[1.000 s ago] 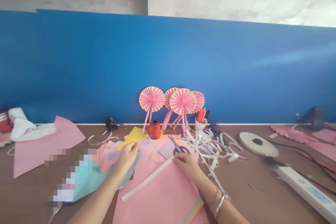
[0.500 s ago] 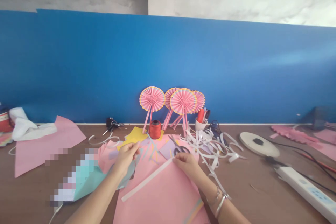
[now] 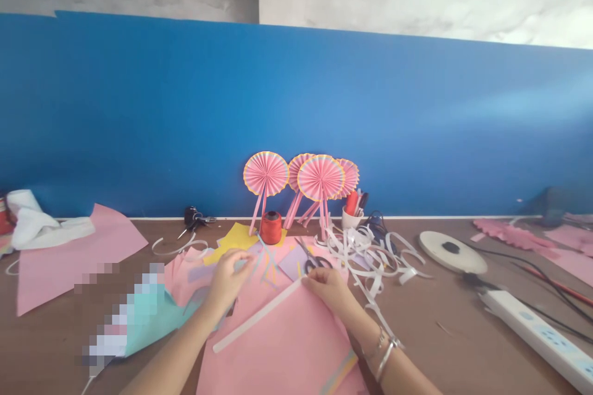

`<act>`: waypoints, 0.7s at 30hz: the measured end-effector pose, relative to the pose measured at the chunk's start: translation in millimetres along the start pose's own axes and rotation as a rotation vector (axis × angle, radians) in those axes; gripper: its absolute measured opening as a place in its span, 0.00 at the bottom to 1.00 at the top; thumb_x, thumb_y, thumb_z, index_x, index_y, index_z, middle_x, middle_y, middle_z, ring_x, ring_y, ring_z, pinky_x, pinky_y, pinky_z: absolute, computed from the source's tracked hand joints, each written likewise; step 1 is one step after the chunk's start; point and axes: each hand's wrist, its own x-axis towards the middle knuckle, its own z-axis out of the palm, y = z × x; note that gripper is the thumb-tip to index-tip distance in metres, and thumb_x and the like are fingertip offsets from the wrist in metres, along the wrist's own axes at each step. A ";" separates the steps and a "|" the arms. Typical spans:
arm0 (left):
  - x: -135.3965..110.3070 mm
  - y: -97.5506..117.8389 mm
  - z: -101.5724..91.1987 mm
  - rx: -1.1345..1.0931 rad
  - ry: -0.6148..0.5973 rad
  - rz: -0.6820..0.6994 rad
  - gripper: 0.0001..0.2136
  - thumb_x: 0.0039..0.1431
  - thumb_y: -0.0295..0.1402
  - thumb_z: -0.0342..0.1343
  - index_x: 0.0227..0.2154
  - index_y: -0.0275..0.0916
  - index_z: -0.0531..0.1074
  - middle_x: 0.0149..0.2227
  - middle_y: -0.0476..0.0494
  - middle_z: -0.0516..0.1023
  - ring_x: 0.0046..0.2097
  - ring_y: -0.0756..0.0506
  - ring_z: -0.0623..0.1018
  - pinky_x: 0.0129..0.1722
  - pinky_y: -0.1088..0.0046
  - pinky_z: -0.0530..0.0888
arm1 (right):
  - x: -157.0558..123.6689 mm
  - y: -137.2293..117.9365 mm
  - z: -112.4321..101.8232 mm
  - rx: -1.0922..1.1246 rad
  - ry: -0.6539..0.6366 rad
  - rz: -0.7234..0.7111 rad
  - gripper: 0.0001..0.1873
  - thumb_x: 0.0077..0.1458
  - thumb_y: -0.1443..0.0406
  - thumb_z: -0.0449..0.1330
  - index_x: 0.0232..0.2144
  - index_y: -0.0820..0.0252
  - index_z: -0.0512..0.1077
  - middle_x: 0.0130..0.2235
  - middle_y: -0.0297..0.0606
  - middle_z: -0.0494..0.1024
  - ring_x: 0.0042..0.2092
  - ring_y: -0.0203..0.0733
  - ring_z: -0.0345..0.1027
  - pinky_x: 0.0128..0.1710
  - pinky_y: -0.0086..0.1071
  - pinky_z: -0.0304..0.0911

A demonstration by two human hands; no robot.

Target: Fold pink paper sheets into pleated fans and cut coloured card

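A narrow white strip [image 3: 259,315] lies slantwise across a pink paper sheet [image 3: 278,358]. At its upper end my right hand [image 3: 330,287] is closed, thumb and fingers pinching the tip. My left hand [image 3: 229,278] hovers over the sheet's left side, fingers bent together; whatever is between them, if anything, is too blurred to make out. Just behind my right hand lie black-handled scissors [image 3: 315,259], partly covered by its fingers. Thin coloured paper strips [image 3: 269,268] and a red spool of thread [image 3: 271,228] are beyond my hands.
Pink pleated paper fans [image 3: 321,177] lean against the blue partition [image 3: 152,105]. Curled white ribbon [image 3: 368,253] is heaped to the right, near a white cup [image 3: 352,218]. Further right are a round beige disc [image 3: 435,245] and a power strip [image 3: 537,333]. Teal paper [image 3: 152,324] lies left.
My left hand has shifted slightly right, toward the coloured strips. My right hand stays at the white strip's end. The whole view has moved a little.
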 end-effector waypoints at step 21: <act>-3.8 42.2 21.0 0.638 -0.169 0.319 0.14 0.60 0.32 0.47 0.21 0.40 0.70 0.27 0.45 0.74 0.36 0.43 0.73 0.35 0.68 0.65 | -10.7 -12.0 0.1 0.128 -0.210 -0.023 0.13 0.42 0.57 0.61 0.25 0.63 0.74 0.23 0.34 0.73 0.27 0.36 0.65 0.29 0.29 0.58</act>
